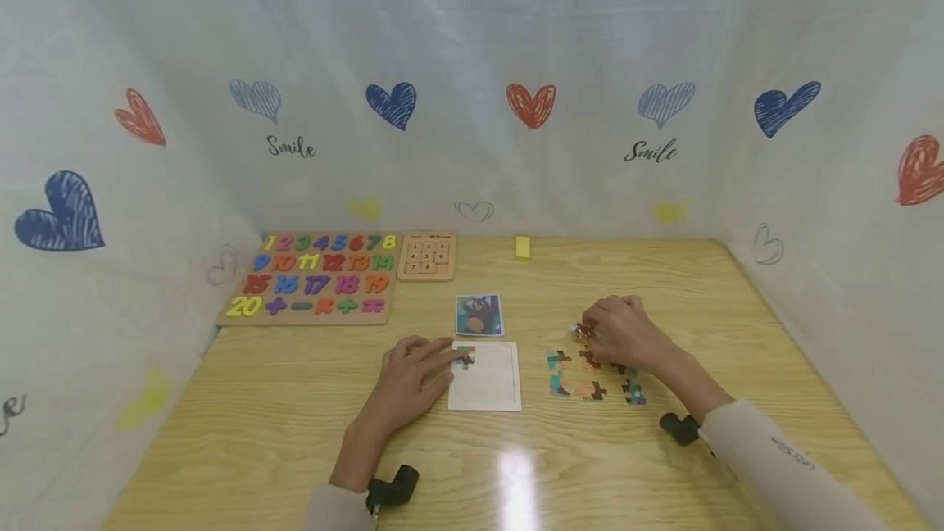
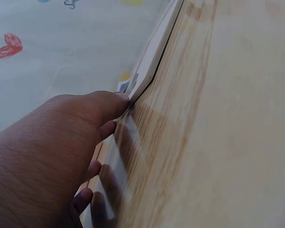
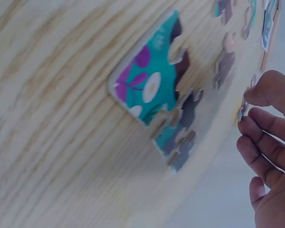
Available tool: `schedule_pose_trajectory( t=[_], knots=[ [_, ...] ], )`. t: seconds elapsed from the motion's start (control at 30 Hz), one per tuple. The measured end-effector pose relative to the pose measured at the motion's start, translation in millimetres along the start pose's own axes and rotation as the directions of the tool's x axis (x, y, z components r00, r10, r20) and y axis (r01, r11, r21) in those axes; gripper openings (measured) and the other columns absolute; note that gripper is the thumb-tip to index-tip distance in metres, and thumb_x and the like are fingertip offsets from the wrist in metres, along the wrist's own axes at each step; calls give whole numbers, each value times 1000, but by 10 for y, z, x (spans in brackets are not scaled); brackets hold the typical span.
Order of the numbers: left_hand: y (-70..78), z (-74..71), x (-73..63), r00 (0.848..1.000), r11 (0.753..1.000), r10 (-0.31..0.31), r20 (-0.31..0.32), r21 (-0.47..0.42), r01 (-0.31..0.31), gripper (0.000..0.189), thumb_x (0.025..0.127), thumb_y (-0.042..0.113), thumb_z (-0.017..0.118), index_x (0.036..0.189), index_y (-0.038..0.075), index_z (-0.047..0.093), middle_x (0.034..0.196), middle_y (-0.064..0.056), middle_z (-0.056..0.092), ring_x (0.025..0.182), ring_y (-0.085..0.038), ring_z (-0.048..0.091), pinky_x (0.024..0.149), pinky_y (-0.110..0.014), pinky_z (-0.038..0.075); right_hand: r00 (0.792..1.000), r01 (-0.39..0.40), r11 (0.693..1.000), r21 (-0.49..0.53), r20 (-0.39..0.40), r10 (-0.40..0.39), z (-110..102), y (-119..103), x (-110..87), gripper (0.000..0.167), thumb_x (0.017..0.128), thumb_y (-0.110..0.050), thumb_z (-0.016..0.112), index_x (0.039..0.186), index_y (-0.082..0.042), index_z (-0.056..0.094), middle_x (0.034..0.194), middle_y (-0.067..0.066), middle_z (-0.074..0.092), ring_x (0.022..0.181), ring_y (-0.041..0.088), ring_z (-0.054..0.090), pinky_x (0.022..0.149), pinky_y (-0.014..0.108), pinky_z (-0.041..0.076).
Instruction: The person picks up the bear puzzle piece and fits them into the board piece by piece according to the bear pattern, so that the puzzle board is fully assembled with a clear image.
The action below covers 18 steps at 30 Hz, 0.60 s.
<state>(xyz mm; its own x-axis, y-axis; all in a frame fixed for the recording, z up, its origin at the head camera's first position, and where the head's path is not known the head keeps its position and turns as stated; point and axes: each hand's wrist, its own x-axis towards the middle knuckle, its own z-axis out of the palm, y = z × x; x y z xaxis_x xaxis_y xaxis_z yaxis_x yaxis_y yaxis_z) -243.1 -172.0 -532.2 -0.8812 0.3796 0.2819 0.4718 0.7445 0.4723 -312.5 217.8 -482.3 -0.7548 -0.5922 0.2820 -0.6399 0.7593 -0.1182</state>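
My left hand [image 1: 409, 379] rests at the left side of a white square puzzle tray [image 1: 487, 390], fingers extended. Its index fingertip lies on a green and brown puzzle piece [image 1: 465, 360] in the tray's upper left corner. In the left wrist view the thumb [image 2: 109, 104] meets the tray's edge. To the right, my right hand [image 1: 627, 336] pinches a small brown jigsaw piece [image 3: 247, 99] between thumb and fingers. Several loose pieces [image 1: 558, 384] lie below and left of it, among them a teal corner piece [image 3: 154, 85] with a white flower.
Behind the tray lies a bear picture card [image 1: 479, 316]. A board of coloured numbers [image 1: 317, 277] occupies the table's back left, with a wooden number slide puzzle [image 1: 427, 256] beside it. A yellow block [image 1: 522, 248] sits near the back edge, before a heart-printed curtain [image 1: 472, 39].
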Motion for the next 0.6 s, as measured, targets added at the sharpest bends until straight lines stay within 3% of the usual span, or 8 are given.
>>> schedule_pose_trajectory(
  t=[0.13, 0.6],
  knots=[
    [2, -14, 3, 1000, 1000, -16, 25, 3, 16, 37, 101, 35, 58, 138, 33, 62, 150, 3, 50, 133, -29, 38, 105, -59, 27, 1000, 10, 1000, 21, -8, -10, -43, -64, 39, 20, 79, -9, 78, 98, -12, 72, 93, 0, 67, 88, 23, 59, 80, 49, 35],
    [-11, 12, 11, 1000, 1000, -17, 23, 7, 17, 36, 101, 35, 58, 137, 35, 63, 150, 4, 50, 133, -29, 38, 105, -59, 27, 997, 73, 997, 37, -42, -71, -97, -276, 147, 18, 80, -12, 80, 96, -11, 72, 93, -1, 68, 88, 22, 60, 82, 50, 36]
  ],
)
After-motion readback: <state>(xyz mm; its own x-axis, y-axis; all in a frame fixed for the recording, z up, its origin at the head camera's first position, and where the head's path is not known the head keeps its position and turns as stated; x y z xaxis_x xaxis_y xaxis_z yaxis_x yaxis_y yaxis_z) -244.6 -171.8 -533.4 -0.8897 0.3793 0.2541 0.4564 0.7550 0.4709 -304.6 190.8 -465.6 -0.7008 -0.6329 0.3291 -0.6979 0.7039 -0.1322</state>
